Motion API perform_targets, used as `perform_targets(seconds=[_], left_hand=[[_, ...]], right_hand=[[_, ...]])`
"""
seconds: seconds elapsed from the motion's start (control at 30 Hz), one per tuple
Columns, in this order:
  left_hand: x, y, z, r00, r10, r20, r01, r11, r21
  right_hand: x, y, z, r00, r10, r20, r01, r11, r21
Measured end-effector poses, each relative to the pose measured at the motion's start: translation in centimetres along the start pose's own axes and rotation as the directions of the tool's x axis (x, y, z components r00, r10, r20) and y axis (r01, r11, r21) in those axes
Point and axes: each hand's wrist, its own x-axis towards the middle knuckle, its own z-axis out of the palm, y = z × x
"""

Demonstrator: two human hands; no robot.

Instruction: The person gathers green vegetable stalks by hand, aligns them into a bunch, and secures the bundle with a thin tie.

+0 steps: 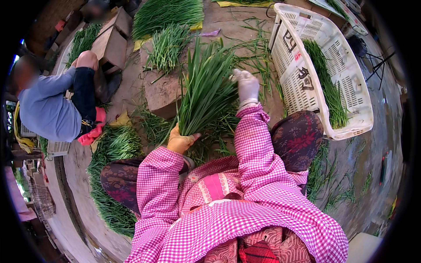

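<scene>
In front of me a large bunch of green chives (204, 90) stands with its leaves fanning up and away. My left hand (180, 141), in a yellowish glove, is closed round the lower end of the bunch. On the right of the leaves is my right hand (247, 85), in a whitish glove, its fingers curled inward beside the leaf edge. Whatever its fingertips pinch is too small to make out. Just beyond, a smaller bunch of chives (167, 48) lies on a brownish block (162, 94).
A white slotted crate (298, 83) with chives inside stands at my right. More chives lie in a pile (116, 149) at my left and a heap (169, 17) at the back. Loose leaves litter the floor. Another person (50, 105) sits at the left beside a cardboard box (108, 46).
</scene>
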Motion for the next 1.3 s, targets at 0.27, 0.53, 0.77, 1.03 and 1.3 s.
perform_targets(seconds=[0.27,0.53,0.77,1.03,1.3], left_hand=[[0.9,-0.6,-1.9,0.994,-0.029,-0.101,0.025,0.999,-0.040],[2.9,-1.3,-4.1,0.909,0.296,-0.295,-0.194,0.924,0.330],[-0.5,2.0,-3.2,0.702,0.673,-0.234,-0.030,0.356,0.934],[-1.0,3.1,-3.4,0.655,0.727,-0.207,0.110,0.180,0.978],[1.6,0.6,-6.3,0.670,0.676,-0.305,-0.086,0.480,0.873]], right_hand=[[1.4,0.8,-1.6,0.924,-0.086,-0.372,0.118,0.991,0.062],[-1.9,-5.1,0.4,0.881,-0.093,0.463,-0.101,0.921,0.377],[-7.6,-8.3,6.2,0.391,0.066,0.918,-0.140,0.990,-0.011],[-10.5,-7.0,9.0,0.515,0.073,0.854,-0.134,0.991,-0.004],[-2.8,-4.7,1.9,0.913,0.063,0.403,-0.338,0.671,0.660]])
